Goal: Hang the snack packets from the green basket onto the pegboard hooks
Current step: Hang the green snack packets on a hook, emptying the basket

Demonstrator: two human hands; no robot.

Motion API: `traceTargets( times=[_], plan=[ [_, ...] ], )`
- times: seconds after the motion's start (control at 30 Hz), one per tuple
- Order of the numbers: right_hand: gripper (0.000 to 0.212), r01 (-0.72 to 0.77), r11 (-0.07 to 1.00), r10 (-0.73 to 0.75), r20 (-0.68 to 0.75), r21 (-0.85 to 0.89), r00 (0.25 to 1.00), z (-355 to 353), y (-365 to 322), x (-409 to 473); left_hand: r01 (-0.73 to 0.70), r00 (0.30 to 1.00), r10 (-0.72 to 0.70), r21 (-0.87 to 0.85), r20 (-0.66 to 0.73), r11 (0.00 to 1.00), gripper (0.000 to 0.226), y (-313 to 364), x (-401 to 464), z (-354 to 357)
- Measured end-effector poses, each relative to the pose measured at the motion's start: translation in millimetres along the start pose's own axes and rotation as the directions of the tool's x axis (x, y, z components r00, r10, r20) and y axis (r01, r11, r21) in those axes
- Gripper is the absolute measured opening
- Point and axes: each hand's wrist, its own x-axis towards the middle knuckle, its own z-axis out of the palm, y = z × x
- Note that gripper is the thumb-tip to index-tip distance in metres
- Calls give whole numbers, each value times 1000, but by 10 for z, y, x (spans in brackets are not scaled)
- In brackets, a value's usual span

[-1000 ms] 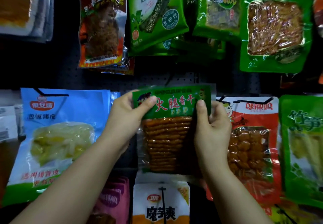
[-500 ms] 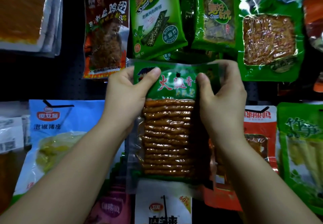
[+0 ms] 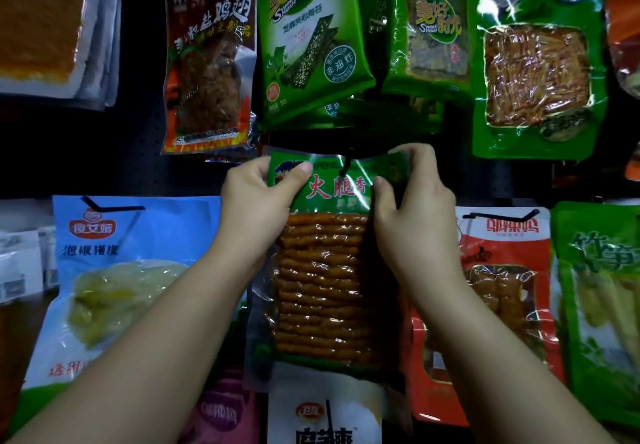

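A green-topped snack packet (image 3: 325, 284) with rows of orange-brown sticks behind clear film is held up against the dark pegboard (image 3: 138, 166). My left hand (image 3: 256, 208) pinches its top left corner, thumb on the front. My right hand (image 3: 412, 201) grips the top right corner, fingers curled over the upper edge. A black hook (image 3: 348, 166) shows at the hole in the middle of the packet's top strip. The green basket is out of view.
Packets hang all around: a dark red one (image 3: 209, 73) and green ones (image 3: 311, 38) above, a green noodle packet (image 3: 536, 69) upper right, a blue one (image 3: 117, 281) left, a red one (image 3: 498, 291) right, a white one (image 3: 325, 416) below.
Both hands have lifted the packet from the lower row up to the hook under the green packets. The hook's tip now shows at the packet's hole.
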Motion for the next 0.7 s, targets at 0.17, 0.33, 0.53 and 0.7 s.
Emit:
traceTargets(
  times=[0.17, 0.33, 0.53, 0.7],
  plan=[
    [17, -150, 978, 152, -4, 142, 988, 196, 259, -260, 79, 996, -78, 17, -30, 997, 12, -278, 51, 41],
    [28, -496, 834, 456, 204, 241, 866, 451, 574, -338, 263, 961, -262, 1, -93, 965, 33, -670, -21, -13],
    [39, -689, 695, 635, 274, 206, 722, 748, 809, -198, 387, 918, -387, -12, -87, 922, 29, -1007, 33, -9],
    [48, -735, 675, 697, 273, 64, 663, 858, 967, -111, 438, 894, -436, -2, -105, 899, 23, -1146, 97, 35]
  ],
)
